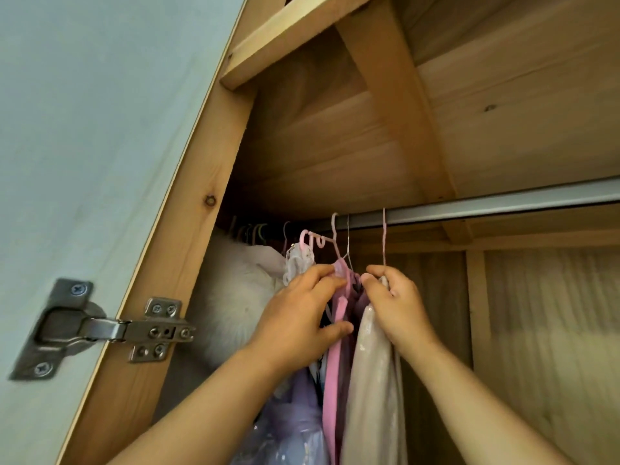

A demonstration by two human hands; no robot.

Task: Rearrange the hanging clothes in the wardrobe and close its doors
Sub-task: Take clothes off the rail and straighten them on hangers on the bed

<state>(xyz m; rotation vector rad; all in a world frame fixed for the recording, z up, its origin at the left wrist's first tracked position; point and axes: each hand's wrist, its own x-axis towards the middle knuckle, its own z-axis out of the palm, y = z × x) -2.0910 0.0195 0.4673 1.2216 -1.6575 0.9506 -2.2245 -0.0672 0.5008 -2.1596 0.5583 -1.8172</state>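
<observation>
- The door [84,129] stands open at far left on one hinge [104,330] that we can see; it is not yet closed, and we judge that clothes bulging past the frame could catch in it when it swings.
- Against the left wall hangs one white fluffy garment [231,297], packed tight with a bunch of hooks [250,231] too crowded for us to count; shoving more that way could jam them or lift a hook off.
- Our left hand [302,317] has its fingers curled round the top of the pink garment [335,347], thumb below; a lilac one [295,414] hangs under the wrist; a hard tug could slip fabric off its hanger.
- Between our two hands we count three hooks on the rail [503,204]: a pink hanger [335,236], a thin wire one [349,243], and a pink one [384,239] on the right; crossed necks may tangle as we slide them.
- Our right hand [396,307] pinches the top of the beige sequinned garment [372,380], just beside the pink; its slick cloth could slide loose.
- Right of that the rail is bare.
</observation>
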